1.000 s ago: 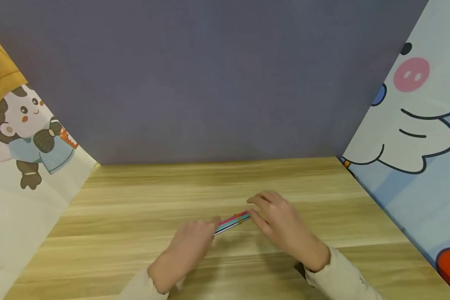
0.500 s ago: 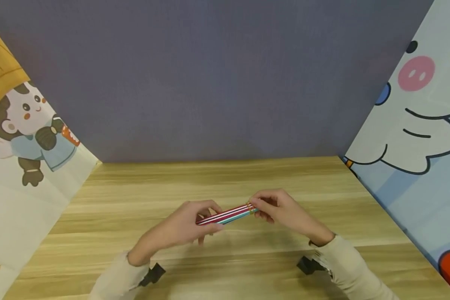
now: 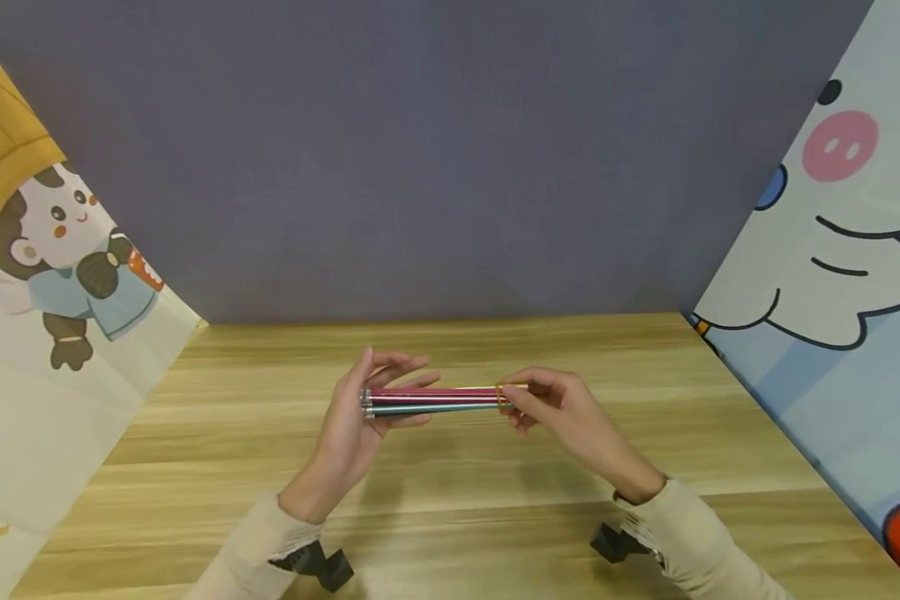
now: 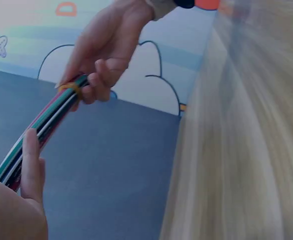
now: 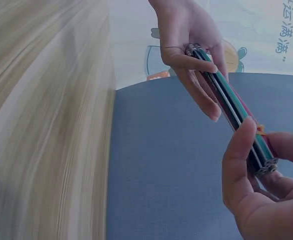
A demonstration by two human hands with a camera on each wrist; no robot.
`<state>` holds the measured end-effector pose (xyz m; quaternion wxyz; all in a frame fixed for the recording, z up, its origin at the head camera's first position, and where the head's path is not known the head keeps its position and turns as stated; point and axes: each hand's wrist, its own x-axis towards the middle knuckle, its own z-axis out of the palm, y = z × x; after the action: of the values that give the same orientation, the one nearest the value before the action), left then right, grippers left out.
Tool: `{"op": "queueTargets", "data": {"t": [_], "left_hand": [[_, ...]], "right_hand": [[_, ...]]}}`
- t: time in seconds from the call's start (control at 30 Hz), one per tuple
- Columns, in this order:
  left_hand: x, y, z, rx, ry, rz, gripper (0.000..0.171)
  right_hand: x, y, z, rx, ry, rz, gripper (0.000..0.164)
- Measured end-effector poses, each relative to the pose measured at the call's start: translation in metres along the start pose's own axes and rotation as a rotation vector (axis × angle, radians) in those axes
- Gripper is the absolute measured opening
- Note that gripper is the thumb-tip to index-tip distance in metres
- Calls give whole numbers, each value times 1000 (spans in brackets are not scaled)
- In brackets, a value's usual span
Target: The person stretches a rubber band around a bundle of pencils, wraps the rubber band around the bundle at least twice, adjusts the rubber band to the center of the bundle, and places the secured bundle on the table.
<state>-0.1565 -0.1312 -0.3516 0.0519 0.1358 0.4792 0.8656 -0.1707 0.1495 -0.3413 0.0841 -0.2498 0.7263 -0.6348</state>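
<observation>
A bundle of slim pencils [image 3: 450, 396], red, white, teal and dark, lies level above the table in the head view. Near its right end a yellow rubber band [image 3: 501, 397] circles it. My right hand [image 3: 562, 408] pinches that end between thumb and fingers, right at the band. At the silver-tipped left end, my left hand [image 3: 348, 429] supports the pencils with its fingers extended. From the right wrist, the pencils [image 5: 231, 100] run across the left palm, one straight finger lying over them. The left wrist view shows the band [image 4: 70, 89] close to the right fingertips.
Below the hands is a wood-grain tabletop [image 3: 450, 517]. A grey panel [image 3: 450, 167] rises along its back edge, and cartoon-printed walls [image 3: 817, 275] flank both sides. Small black mounts [image 3: 335, 571] hang under the sleeves at both wrists.
The bundle has turned from slanting to nearly level and risen slightly. My left hand has gone from gripping its left end to spread, straighter fingers; my right hand now pinches the banded end.
</observation>
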Motion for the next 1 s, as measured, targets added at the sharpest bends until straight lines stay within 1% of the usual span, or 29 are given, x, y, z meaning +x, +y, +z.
{"op": "queueTargets", "data": {"t": [0.1,0.2,0.43,0.53,0.73,0.8,0.87,1.0], "left_hand": [[-1,-5,2,-13,12,10,50],[0,-7,2,-14,2,16,50],[-1,-11,1,8,-24,24,49],[-1,-14,2,12,-31,11,50],[-2,-20,2,5,-24,-24,50],[-3,-21,2,8,-15,-26,50],[-3,-22,2,16,-29,-31,50],[-3,-26,6,15,-80,-35,52]], "right_hand": [[0,1,0,0,-12,-18,23],[0,4,-1,4,-31,-26,22],[1,7,0,39,-78,5,25],[2,6,0,47,-86,26,26],[3,7,-1,49,-95,47,26],[4,8,0,49,-100,49,25],[5,10,2,36,-111,59,25],[5,13,4,11,-129,74,24]]}}
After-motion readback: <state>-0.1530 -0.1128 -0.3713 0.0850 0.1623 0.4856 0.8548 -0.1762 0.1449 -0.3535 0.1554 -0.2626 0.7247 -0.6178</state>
